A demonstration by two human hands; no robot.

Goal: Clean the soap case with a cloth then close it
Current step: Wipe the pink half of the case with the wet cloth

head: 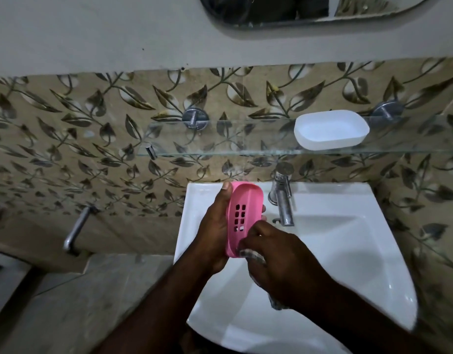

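While the left hand (215,226) grips the pink soap case (242,215) above the sink (348,238) and the right hand (279,254) clutches a cloth (256,256) against its near end, wiping looks underway, and closing next needs the white lid (331,130) higher above the sink.

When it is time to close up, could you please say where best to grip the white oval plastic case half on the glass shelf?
Probably grip the white oval plastic case half across its narrow width, from above: it lies flat on the glass shelf, long sides free, tiled wall close behind.
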